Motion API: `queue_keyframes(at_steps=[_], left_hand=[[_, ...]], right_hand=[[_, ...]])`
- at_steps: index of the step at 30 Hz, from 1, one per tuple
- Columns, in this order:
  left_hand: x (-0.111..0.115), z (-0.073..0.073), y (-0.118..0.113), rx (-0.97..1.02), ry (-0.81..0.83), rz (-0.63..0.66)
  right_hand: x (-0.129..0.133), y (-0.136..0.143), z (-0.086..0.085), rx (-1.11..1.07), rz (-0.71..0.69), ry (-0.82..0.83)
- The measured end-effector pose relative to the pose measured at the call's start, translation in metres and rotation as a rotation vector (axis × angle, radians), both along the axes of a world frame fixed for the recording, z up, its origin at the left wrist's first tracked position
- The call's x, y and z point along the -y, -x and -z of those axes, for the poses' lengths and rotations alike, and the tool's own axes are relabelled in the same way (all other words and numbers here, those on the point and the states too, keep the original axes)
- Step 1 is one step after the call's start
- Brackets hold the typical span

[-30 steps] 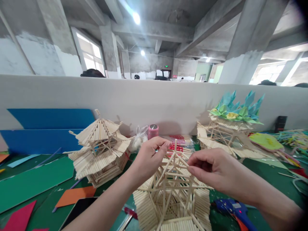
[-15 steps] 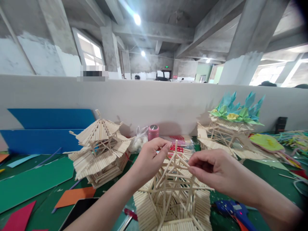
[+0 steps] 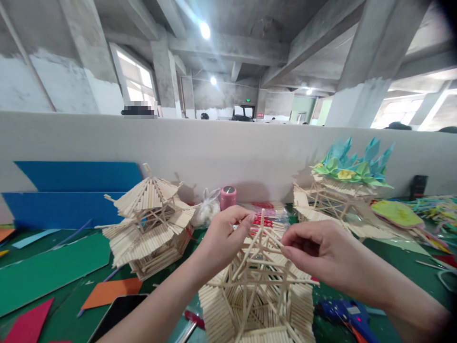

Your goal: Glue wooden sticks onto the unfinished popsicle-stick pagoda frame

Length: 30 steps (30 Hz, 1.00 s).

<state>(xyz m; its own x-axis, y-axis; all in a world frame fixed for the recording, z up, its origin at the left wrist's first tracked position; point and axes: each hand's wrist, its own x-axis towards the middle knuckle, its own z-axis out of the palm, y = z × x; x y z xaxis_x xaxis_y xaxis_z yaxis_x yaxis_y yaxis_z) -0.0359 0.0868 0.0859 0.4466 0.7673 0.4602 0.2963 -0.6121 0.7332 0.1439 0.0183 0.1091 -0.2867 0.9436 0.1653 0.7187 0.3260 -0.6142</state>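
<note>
Right hand (image 3: 317,243), just right of the frame's middle, has thumb and forefinger pinched at the lower end of a slanting roof stick (image 3: 273,237), while the left hand (image 3: 226,233), left of the peak, has its thumb and forefinger pressed together; whether anything lies between those fingertips cannot be told. Between and below them, in the lower middle of the frame, stands a wooden-stick pavilion model (image 3: 263,284), its roof a bare skeleton around a short upright peak stick (image 3: 263,219), with slatted eaves (image 3: 217,307) fanning out lower down. It should be very light and shift at a nudge, each stick fairly stiff along its length but likely to snap or twist loose if bent sideways. The weak spots are probably the joints, above all where the thin rafters meet at the peak; how firmly they are bonded cannot be seen. Dry, bare wood ought to grip well rather than slip, so a gentle fingertip pinch near a stick's end would seem enough. To steady or lift the whole, the lower body under the eaves looks a safer hold than the open roof or projecting stick ends. A blue hot-glue gun (image 3: 344,312) lies at the lower right, near the eaves.
</note>
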Motion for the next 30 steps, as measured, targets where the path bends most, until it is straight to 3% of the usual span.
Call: queue_keyframes(at_steps=[30], left_hand=[[-0.0039, 0.0042, 0.0010, -0.026, -0.034, 0.014]], right_hand=[[-0.0011, 0.0035, 0.0037, -0.048, -0.008, -0.005]])
